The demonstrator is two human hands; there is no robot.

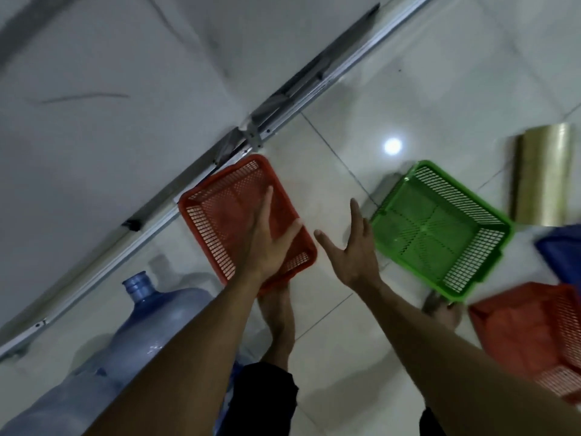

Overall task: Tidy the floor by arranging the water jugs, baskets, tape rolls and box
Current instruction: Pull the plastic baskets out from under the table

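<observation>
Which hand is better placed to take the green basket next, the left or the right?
Probably the right hand. It hangs open just beside the green basket, near its closest corner. The left hand is over the red basket, farther away, and would have to cross the right arm.

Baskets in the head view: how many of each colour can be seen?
Red: 2, one by the wall rail, one at the right edge
Green: 1
Total: 3
A blue thing at the right edge is cut off; kind unclear, not counted.
</observation>
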